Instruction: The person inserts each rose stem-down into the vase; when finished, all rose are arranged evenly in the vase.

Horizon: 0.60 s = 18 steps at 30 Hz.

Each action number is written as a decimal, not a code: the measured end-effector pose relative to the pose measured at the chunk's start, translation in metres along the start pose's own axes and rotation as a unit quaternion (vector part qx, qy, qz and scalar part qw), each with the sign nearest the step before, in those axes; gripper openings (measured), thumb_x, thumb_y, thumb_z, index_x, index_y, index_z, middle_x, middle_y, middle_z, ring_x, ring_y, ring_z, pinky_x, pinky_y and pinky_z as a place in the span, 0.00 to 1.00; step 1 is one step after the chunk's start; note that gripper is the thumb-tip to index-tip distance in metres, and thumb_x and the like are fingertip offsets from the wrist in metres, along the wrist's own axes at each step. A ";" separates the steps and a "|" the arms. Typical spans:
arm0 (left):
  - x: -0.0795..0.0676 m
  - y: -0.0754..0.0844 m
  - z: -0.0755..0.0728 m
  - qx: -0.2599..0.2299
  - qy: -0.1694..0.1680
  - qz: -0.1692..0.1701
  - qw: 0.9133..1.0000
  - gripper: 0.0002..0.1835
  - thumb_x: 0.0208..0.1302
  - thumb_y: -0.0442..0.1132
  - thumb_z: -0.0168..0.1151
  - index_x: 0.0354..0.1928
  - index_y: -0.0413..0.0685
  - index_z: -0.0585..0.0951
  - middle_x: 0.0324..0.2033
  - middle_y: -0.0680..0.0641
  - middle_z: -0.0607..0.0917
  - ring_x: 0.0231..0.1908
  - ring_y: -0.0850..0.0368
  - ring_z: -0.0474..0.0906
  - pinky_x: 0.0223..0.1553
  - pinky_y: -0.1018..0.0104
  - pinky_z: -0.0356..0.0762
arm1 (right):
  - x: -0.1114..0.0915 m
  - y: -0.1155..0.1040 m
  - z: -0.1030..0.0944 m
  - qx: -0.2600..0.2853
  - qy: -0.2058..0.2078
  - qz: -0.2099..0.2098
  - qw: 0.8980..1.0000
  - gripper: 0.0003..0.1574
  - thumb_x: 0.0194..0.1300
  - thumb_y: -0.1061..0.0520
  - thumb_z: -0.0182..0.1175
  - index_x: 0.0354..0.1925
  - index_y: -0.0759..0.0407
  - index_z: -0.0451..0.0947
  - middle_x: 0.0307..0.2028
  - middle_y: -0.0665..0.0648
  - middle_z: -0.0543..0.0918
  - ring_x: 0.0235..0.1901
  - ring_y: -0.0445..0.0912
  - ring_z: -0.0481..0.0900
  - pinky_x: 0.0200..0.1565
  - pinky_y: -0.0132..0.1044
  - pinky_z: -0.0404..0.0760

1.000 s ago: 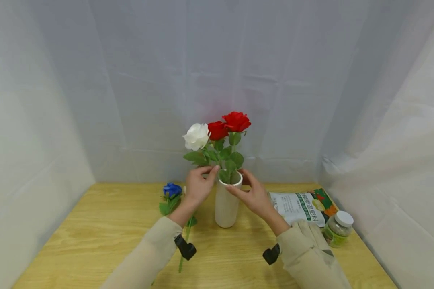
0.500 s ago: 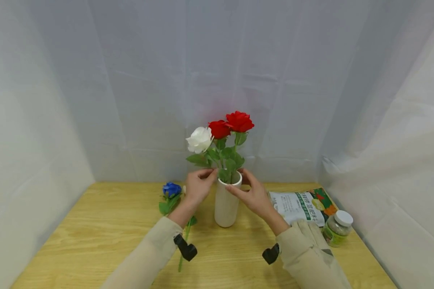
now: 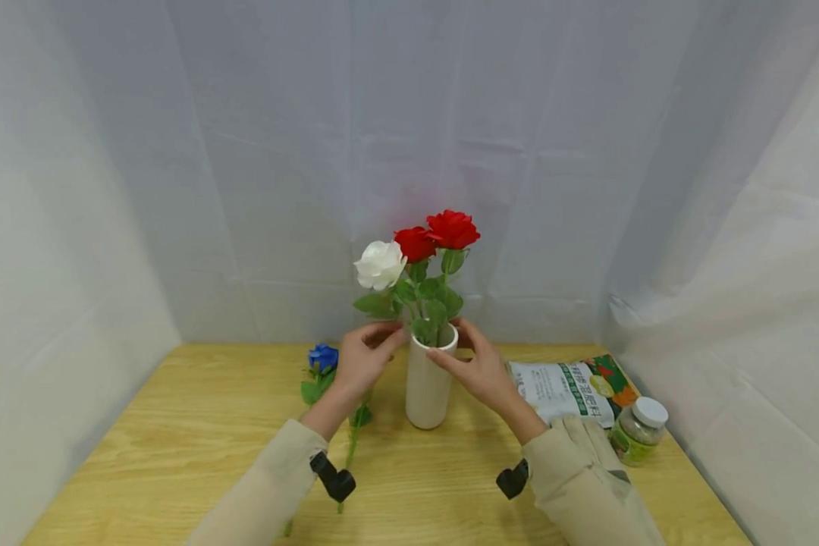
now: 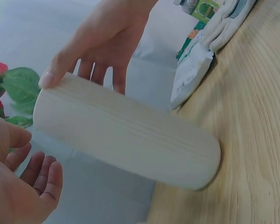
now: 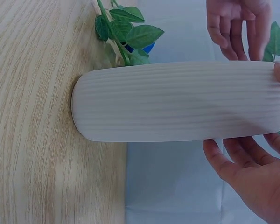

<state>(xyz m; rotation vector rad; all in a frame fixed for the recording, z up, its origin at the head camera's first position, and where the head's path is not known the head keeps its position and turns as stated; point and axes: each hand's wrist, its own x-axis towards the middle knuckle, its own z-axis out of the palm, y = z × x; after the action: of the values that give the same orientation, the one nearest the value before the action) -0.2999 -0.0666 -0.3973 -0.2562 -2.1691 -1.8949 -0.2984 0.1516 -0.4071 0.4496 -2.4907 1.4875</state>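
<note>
A white ribbed vase (image 3: pixel 428 387) stands upright on the wooden table. Out of it rise a white rose (image 3: pixel 380 265) on the left and two red roses, the front red rose (image 3: pixel 415 244) and the taller red rose (image 3: pixel 453 230). My right hand (image 3: pixel 479 369) grips the vase near its rim, thumb on the near side and fingers behind. Just left of the rim is my left hand (image 3: pixel 368 356), its fingers loosely bent and holding nothing; the left wrist view shows them (image 4: pixel 51 179) apart from the vase. A blue rose (image 3: pixel 323 357) lies on the table, partly hidden by the left arm.
At right lie a printed fertilizer bag (image 3: pixel 566 390), a jar with a white lid (image 3: pixel 638 431) and a pale glove (image 3: pixel 587 436) beside the right forearm. A second stem (image 3: pixel 288 528) shows under the left sleeve. White curtains enclose the table's back and sides.
My left hand has let go by the white rose and moved slightly left and down. The white rose has shifted right and a little lower. My right hand stays on the vase.
</note>
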 end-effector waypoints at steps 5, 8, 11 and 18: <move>-0.001 -0.007 -0.017 0.012 0.009 -0.004 1.000 0.13 0.71 0.36 0.68 0.54 0.38 0.88 0.48 0.35 0.90 0.37 0.60 0.85 0.34 0.74 0.83 | -0.001 -0.001 -0.001 -0.008 -0.001 0.005 1.000 0.44 0.68 0.38 0.71 0.74 0.46 0.69 0.64 0.57 0.81 0.64 0.54 0.79 0.62 0.55 0.84; -0.002 -0.014 -0.028 0.014 0.013 -0.003 1.000 0.15 0.72 0.36 0.67 0.56 0.36 0.86 0.53 0.34 0.89 0.46 0.54 0.87 0.39 0.76 0.84 | -0.001 -0.001 -0.001 -0.009 -0.001 0.008 1.000 0.44 0.68 0.37 0.71 0.75 0.46 0.68 0.64 0.58 0.81 0.64 0.54 0.79 0.61 0.54 0.84; -0.004 -0.021 -0.039 0.013 0.018 -0.012 1.000 0.16 0.73 0.34 0.66 0.58 0.35 0.85 0.53 0.32 0.88 0.46 0.53 0.88 0.41 0.74 0.86 | -0.001 -0.001 -0.001 -0.008 0.000 0.009 1.000 0.44 0.68 0.38 0.71 0.75 0.47 0.68 0.64 0.58 0.81 0.64 0.53 0.79 0.61 0.53 0.85; -0.015 -0.039 -0.068 0.038 0.026 -0.060 0.997 0.18 0.74 0.34 0.64 0.61 0.34 0.83 0.50 0.31 0.87 0.36 0.67 0.82 0.38 0.74 0.85 | 0.000 0.000 0.000 -0.009 0.001 0.007 1.000 0.44 0.68 0.37 0.72 0.75 0.47 0.68 0.64 0.57 0.81 0.64 0.52 0.79 0.62 0.53 0.84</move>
<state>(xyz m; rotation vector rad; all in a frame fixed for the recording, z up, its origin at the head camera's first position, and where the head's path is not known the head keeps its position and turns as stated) -0.2920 -0.1387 -0.4307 -0.0623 -2.2629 -1.8534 -0.2985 0.1516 -0.4076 0.4287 -2.5091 1.4685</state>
